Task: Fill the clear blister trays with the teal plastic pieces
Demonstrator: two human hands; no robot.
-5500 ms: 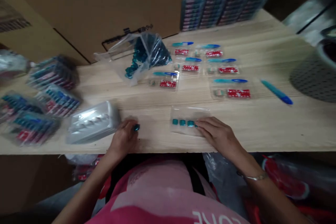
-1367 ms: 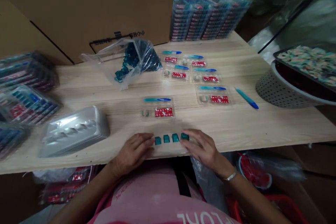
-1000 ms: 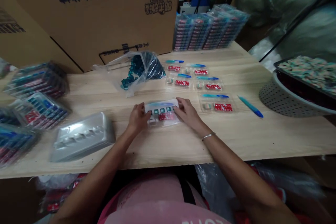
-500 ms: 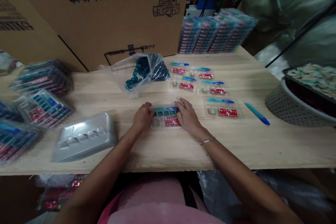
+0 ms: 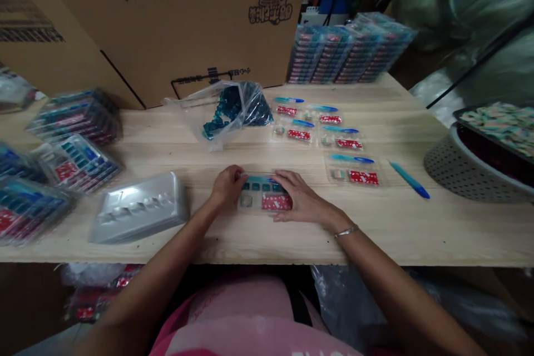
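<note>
A clear plastic blister pack (image 5: 261,197) lies on the wooden table (image 5: 167,150) in front of me. It shows a row of small teal blocks, a red patterned piece and a pale piece. My left hand (image 5: 225,185) grips its left end with curled fingers. My right hand (image 5: 298,200) lies over its right side, fingers pressing down on the top. Both wrists rest on the table.
Several filled packs (image 5: 329,133) and a loose teal pen (image 5: 409,179) lie to the right. A bag of teal pieces (image 5: 233,111) sits behind, a silver tray stack (image 5: 139,208) to the left, piles of finished packs (image 5: 62,150) far left, and a white basket (image 5: 471,161) far right.
Both hands carried the clear cover with teal blocks from the table's near edge forward onto a filled tray. Now they press it down, and the right hand has slid over its right side.
</note>
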